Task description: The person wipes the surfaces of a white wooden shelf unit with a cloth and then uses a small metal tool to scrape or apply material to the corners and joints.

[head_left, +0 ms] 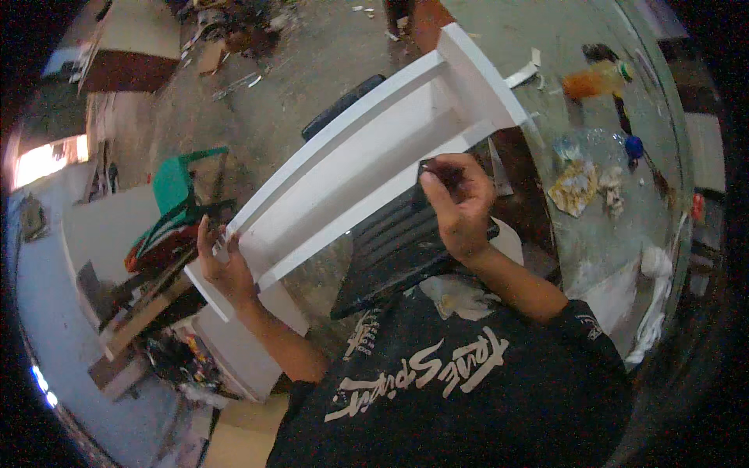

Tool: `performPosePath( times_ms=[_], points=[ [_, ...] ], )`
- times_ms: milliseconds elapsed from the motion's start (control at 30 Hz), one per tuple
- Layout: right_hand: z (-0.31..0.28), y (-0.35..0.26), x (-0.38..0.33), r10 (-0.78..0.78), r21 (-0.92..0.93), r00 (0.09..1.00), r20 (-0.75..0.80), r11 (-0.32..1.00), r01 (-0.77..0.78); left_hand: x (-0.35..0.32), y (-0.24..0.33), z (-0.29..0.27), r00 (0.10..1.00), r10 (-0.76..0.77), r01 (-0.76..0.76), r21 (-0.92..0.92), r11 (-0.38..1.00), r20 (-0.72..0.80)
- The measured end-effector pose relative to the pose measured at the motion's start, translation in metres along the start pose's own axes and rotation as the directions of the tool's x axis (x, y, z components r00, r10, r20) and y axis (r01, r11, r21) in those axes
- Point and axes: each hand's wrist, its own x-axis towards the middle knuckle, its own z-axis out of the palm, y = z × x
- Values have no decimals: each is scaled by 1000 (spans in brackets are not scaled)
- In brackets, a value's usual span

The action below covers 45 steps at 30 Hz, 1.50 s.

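Observation:
A long white trough-like furniture piece (343, 168), with a raised panel at each end, lies slantwise in front of me, its right end farther off. My left hand (228, 269) grips its left end, fingers over the end panel and edge. Beside the near long edge, my right hand (462, 204) is closed in a pinch, thumb against the fingers. A small dark bit shows at the fingertips; I cannot make out what it is. Below the right hand is a black slatted plastic chair seat (390, 253), partly hidden by my hand and shirt.
On the right, a table (577, 257) bears a bottle of orange liquid (593, 82) and an open plastic bag of food scraps (576, 183). A green chair (173, 183) stands to the left, near boards (148, 324). Another dark seat (343, 105) shows behind the white piece.

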Motion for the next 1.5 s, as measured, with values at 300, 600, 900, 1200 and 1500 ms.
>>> performPosePath(
  times_ms=[300, 600, 900, 1200, 1500],
  points=[
    [5, -7, 2, -21, -1, 1000, -11, 1000, 21, 6, -2, -6, 985, -28, 40, -68, 997, 169],
    [10, -3, -1, 5, 7, 999, -33, 1000, -5, 15, 26, 7, 975, 85, -69, -83, 994, 207],
    [16, -2, 1, -11, 42, 999, -52, 999, 13, 24, 34, 25, 946, 244, -199, -211, 957, 212],
    [10, -4, 1, 19, 22, 999, -29, 1000, -18, 37, 61, 42, 908, 352, -252, -376, 892, 226],
    [0, -7, 0, 103, 37, 994, 32, 994, -104, 56, 62, 54, 863, 467, -417, -252, 874, 191]
  ],
)
